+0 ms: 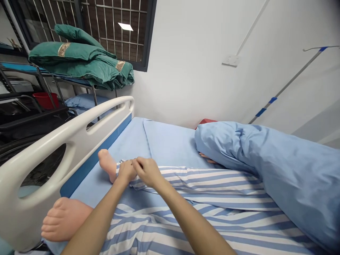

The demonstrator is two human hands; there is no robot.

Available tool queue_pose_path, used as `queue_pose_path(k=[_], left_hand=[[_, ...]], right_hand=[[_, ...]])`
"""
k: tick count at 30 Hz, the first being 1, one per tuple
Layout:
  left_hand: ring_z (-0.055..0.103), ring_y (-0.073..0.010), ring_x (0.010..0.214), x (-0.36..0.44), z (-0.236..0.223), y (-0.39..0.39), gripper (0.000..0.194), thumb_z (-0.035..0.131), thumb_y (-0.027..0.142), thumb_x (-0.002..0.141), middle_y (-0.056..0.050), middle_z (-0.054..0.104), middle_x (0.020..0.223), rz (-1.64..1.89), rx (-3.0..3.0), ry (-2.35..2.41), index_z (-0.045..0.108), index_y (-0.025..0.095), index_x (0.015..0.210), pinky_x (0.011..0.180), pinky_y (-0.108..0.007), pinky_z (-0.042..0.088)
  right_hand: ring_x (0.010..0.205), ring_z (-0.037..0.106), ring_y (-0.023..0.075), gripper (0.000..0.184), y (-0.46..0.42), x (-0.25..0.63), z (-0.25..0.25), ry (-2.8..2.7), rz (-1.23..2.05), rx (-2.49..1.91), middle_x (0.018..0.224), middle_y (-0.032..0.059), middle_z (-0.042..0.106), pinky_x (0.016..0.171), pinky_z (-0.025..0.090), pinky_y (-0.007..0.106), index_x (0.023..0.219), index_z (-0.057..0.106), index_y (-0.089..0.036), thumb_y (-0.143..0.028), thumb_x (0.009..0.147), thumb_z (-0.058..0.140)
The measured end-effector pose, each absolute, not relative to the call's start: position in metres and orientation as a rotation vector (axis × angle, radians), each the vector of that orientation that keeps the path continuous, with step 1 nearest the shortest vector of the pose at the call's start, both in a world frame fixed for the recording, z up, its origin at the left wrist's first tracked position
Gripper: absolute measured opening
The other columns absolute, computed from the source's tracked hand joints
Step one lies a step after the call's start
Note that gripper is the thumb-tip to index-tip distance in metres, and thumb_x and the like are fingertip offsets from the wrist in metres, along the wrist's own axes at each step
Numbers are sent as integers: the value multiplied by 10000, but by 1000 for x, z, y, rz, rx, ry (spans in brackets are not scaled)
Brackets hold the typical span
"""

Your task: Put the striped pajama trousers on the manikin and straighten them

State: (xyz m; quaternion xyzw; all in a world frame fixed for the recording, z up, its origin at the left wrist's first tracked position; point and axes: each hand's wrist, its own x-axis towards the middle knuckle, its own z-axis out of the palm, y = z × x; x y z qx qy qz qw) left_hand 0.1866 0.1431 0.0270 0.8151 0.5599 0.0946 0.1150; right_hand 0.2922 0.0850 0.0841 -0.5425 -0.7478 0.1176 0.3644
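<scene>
A figure in blue-and-white striped trousers (202, 184) lies on a bed with a light blue sheet (162, 141). Both my hands pinch the cuff of the far trouser leg at the ankle. My left hand (126, 171) is closed on the cuff beside the far bare foot (106, 163). My right hand (147, 171) is closed on the same cuff just to its right. The near bare foot (63, 219) rests against the footboard at lower left. A light blue quilt (278, 166) is bunched over the figure at the right.
A white plastic footboard (71, 134) with cut-outs runs along the bed's left end. Behind it a metal rack (53, 79) carries folded green bedding (85, 60) and a red basin (45, 99). A pole with blue bands (289, 81) leans on the white wall.
</scene>
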Motion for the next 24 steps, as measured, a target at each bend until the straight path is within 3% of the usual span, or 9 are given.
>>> queue_pose_path(k=[5, 10, 13, 16, 20, 24], left_hand=[[616, -225, 813, 189, 20, 143, 384, 234, 329, 880, -100, 669, 883, 294, 2530, 1744, 581, 169, 917, 709, -323, 392], [607, -206, 756, 192, 22, 148, 345, 279, 353, 862, -89, 668, 819, 310, 2496, 1784, 582, 191, 839, 654, -292, 375], [555, -161, 650, 203, 38, 152, 335, 304, 367, 847, -41, 615, 655, 586, 2300, 1763, 533, 196, 672, 593, -257, 344], [434, -104, 522, 227, 60, 156, 384, 316, 406, 835, 19, 446, 494, 1037, 1970, 1493, 389, 193, 524, 532, -228, 319], [289, -74, 419, 262, 67, 160, 358, 364, 412, 788, 66, 261, 441, 1343, 1379, 1199, 254, 216, 509, 447, -218, 282], [315, -85, 441, 269, 37, 161, 332, 367, 373, 770, 49, 327, 436, 1309, 1379, 1461, 308, 210, 487, 468, -229, 275]], right_hand=[[484, 358, 90, 365, 120, 317, 37, -1679, 185, -1677, 488, -34, 429, 515, 187, 237, 585, 503, -182, -341, 885, 369], [504, 381, 102, 345, 123, 321, 12, -1686, 217, -1664, 513, -22, 467, 526, 199, 249, 604, 499, -195, -344, 882, 360], [504, 365, 99, 378, 124, 323, 19, -1577, 319, -1594, 503, -34, 432, 520, 220, 236, 564, 443, -197, -367, 884, 335], [496, 351, 96, 403, 127, 327, 23, -1468, 441, -1503, 484, -48, 382, 509, 237, 226, 524, 379, -196, -398, 870, 335], [500, 385, 97, 401, 133, 332, 22, -1302, 638, -1382, 481, -47, 400, 498, 271, 217, 519, 384, -195, -413, 853, 337], [497, 364, 93, 381, 136, 336, 18, -1215, 718, -1303, 480, -56, 376, 497, 288, 216, 530, 378, -196, -427, 833, 367]])
